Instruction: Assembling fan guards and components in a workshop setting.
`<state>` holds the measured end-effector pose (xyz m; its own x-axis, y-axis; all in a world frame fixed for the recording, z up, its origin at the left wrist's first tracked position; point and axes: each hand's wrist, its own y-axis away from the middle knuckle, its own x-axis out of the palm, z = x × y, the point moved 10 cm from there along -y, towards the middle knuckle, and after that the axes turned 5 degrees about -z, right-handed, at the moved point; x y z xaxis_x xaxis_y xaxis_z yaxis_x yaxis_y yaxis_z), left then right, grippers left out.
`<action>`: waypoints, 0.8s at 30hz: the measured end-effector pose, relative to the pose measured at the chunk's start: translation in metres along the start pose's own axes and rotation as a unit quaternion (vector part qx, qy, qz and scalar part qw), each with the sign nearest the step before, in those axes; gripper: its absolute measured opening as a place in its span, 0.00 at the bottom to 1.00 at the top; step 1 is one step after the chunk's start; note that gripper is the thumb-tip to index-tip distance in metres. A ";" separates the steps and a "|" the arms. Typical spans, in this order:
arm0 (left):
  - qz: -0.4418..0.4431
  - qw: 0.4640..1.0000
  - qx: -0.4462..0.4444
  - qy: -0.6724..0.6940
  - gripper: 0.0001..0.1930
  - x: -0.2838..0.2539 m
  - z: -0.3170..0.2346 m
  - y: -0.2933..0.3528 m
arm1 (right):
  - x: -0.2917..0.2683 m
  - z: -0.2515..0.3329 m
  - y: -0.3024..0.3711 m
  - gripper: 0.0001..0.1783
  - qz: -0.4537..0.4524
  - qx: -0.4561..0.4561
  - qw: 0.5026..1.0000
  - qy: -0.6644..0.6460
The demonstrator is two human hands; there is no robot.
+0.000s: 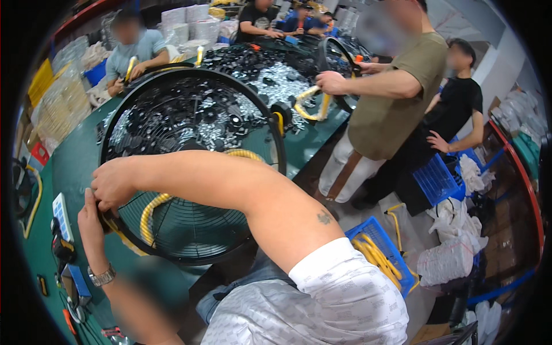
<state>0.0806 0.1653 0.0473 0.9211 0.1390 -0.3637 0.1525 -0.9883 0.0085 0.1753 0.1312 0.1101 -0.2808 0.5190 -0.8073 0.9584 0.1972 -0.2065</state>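
A large round black wire fan guard [195, 260] stands tilted on the green table in front of me, its black rim making a wide hoop. Yellow ribbed tubing [150, 221] runs along its lower left part. At the rim's left side my left hand [91, 217], with a watch on the wrist, is closed around the edge, thumb raised. My right arm reaches across the guard. My right hand [117, 181] is curled just above the left one, fingertips pinched together at the rim; what lies between them is hidden.
Black plastic parts and shiny metal pieces [276, 80] are heaped across the green table [75, 149]. A white power strip [62, 217] and several tools lie at left. A person [397, 98] at right holds another hoop. A blue crate [372, 230] holds yellow tubes.
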 end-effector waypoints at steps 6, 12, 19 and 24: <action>-0.179 0.894 0.407 0.044 0.20 0.003 -0.029 0.093 | 0.006 -0.002 -0.002 0.12 -0.003 -0.011 0.999 -0.041; -0.192 0.919 0.259 0.226 0.21 -0.035 -0.043 0.068 | -0.006 0.001 -0.005 0.15 -0.026 -0.020 0.998 -0.056; -0.210 0.963 0.167 0.009 0.21 -0.019 -0.042 0.045 | -0.017 -0.009 -0.003 0.19 -0.087 0.009 0.990 -0.113; -0.167 0.967 0.171 0.089 0.16 -0.024 -0.026 0.035 | -0.015 -0.014 0.002 0.19 -0.118 0.020 0.984 -0.134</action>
<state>0.0726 0.1290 0.0803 0.8925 0.4329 -0.1267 0.3532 -0.8454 -0.4008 0.1803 0.1351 0.1292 -0.4776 0.2237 -0.8496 0.8706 0.2503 -0.4235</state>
